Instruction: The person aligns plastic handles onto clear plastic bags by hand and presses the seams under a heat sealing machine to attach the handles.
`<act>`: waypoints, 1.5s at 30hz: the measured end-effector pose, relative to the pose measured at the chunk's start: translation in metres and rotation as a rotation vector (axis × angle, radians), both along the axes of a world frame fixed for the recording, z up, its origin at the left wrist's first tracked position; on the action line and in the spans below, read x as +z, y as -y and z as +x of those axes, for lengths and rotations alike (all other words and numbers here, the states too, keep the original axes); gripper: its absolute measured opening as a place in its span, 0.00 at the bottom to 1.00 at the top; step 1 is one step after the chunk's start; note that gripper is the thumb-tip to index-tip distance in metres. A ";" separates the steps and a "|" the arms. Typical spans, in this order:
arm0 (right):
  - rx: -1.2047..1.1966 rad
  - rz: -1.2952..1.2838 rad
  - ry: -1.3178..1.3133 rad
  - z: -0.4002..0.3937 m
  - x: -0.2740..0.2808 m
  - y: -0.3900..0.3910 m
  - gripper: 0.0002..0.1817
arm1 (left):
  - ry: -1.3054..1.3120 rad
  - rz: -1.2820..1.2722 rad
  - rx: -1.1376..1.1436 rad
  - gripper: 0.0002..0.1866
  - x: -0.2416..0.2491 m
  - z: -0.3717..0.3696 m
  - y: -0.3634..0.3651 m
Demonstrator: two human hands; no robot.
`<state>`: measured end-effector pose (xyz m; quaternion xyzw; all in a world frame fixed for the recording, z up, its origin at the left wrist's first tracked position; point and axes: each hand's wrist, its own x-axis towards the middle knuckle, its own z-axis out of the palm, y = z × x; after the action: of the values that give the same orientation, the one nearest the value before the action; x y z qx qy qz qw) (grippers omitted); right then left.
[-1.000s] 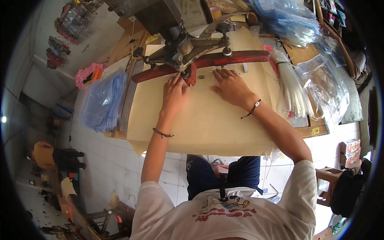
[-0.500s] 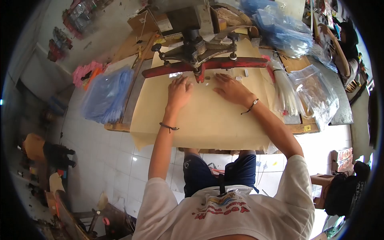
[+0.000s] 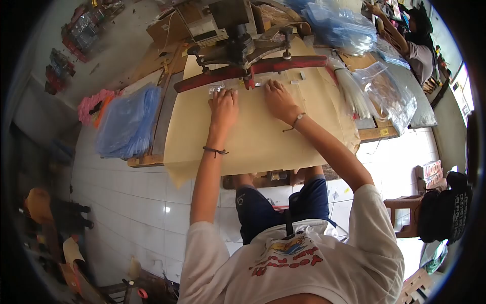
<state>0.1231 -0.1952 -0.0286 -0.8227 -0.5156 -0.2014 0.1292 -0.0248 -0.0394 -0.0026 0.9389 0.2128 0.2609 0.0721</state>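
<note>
My left hand (image 3: 224, 107) rests on the tan sheet (image 3: 243, 147), just in front of the red curved bar (image 3: 202, 81) of a press. Its fingers point forward, slightly bent and a little apart, beside a shiny clear plastic piece (image 3: 214, 89). My right hand (image 3: 279, 103) lies to the right of the bar's middle, fingers stretched forward and bent at the tips near the bar. Whether thin clear film lies under the fingertips I cannot make out. The dark metal press head (image 3: 244, 48) stands above the bar, between and beyond both hands.
Blue-tinted plastic sheets (image 3: 126, 121) are stacked at the table's left. More plastic (image 3: 341, 30) is piled at the back right. Clear strips (image 3: 349, 91) and a clear bag (image 3: 387, 96) lie on the right. Small blocks (image 3: 302, 76) sit behind my right hand. Another person (image 3: 412, 50) is at far right.
The view has shifted, with the table appearing higher and slightly left. My right hand's fingers have drawn closer together and it sits nearer the bar. My left hand stays just before the bar.
</note>
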 end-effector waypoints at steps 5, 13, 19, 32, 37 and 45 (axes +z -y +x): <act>-0.080 -0.038 -0.001 0.002 -0.008 -0.030 0.28 | 0.071 -0.026 -0.023 0.23 -0.005 -0.001 -0.008; 0.064 -0.018 -0.121 0.005 0.015 -0.022 0.30 | 0.035 -0.066 0.017 0.23 0.003 -0.001 -0.010; 0.222 0.082 -0.240 0.011 0.011 -0.028 0.30 | 0.029 -0.034 0.101 0.22 -0.010 -0.005 -0.020; 0.401 -0.198 0.004 0.012 0.021 -0.035 0.25 | -0.110 -0.048 0.228 0.33 -0.014 -0.006 -0.022; 0.159 -0.011 0.084 -0.009 0.004 -0.066 0.19 | -0.269 -0.079 0.264 0.35 0.002 -0.013 -0.012; 0.335 -0.070 -0.029 0.004 0.004 -0.058 0.22 | -0.160 0.121 0.204 0.31 -0.012 -0.034 0.009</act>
<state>0.1270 -0.1369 -0.0245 -0.7321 -0.6503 -0.1470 0.1395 -0.0591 -0.0486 -0.0148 0.9327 0.2962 0.2035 -0.0287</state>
